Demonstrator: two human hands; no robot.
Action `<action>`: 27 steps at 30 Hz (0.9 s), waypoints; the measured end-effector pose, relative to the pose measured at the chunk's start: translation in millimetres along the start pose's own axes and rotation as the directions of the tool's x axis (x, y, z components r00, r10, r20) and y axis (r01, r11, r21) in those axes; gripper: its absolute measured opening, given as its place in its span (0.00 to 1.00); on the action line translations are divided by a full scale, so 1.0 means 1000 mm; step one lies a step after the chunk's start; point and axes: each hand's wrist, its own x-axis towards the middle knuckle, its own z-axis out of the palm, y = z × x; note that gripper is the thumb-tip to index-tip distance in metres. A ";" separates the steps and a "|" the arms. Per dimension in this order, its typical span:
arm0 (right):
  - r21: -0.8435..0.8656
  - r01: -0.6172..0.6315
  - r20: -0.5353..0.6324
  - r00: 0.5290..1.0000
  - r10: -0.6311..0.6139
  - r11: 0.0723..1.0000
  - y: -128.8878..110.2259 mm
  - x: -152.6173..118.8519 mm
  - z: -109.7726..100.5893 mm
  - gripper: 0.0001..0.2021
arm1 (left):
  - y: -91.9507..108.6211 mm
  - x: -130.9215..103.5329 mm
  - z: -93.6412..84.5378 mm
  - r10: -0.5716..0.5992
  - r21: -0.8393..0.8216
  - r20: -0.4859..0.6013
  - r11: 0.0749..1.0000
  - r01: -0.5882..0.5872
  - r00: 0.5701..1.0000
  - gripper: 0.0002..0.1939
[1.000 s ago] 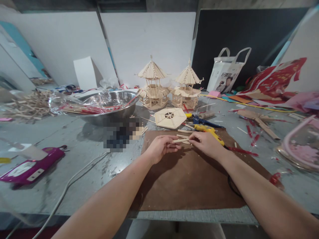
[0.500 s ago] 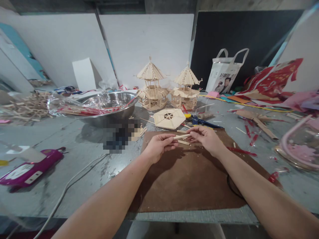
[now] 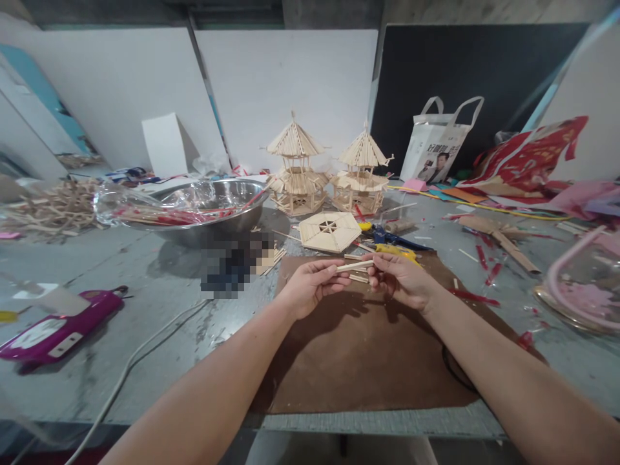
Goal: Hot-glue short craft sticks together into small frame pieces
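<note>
Between my two hands is a short pale wooden stick (image 3: 355,265), held level above the brown mat (image 3: 368,361). My left hand (image 3: 312,285) pinches its left end between thumb and fingers. At the other end, the thumb and fingertips of my right hand (image 3: 400,279) close on it. More short sticks (image 3: 358,278) show just below and behind it, partly hidden by my fingers. Beyond my hands lies a flat hexagonal stick panel (image 3: 329,231) with a spoked opening in its middle. Right behind my right hand is a yellow tool part (image 3: 400,250), partly covered.
Two stick pagoda models (image 3: 296,168) stand at the back. To the left are a steel bowl (image 3: 232,219) with plastic-wrapped sticks, a purple power strip (image 3: 82,323) and a grey cable (image 3: 130,365). A clear pink-rimmed container (image 3: 581,284) and red scraps lie on the right.
My right hand has shifted slightly down and turned, its fingers curling more around the stick's end. The yellow tool part behind it has come into view. My left hand stays nearly in place.
</note>
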 end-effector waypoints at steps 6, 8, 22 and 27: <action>0.005 0.009 -0.010 1.000 -0.009 1.000 0.001 0.000 0.001 0.06 | 0.000 -0.001 0.001 -0.011 -0.011 0.024 1.000 0.011 1.000 0.11; 0.009 0.019 -0.019 1.000 -0.019 1.000 0.002 0.000 0.002 0.06 | 0.000 0.000 0.001 -0.013 -0.014 0.023 1.000 0.013 1.000 0.11; 0.039 0.038 -0.044 0.998 -0.037 0.999 0.002 0.001 0.005 0.05 | -0.001 -0.002 0.003 -0.002 -0.016 0.019 1.000 0.002 1.000 0.11; 0.038 0.034 -0.050 0.998 -0.032 0.999 0.002 0.001 0.007 0.05 | -0.001 -0.002 0.004 -0.001 -0.016 0.019 1.000 0.001 1.000 0.11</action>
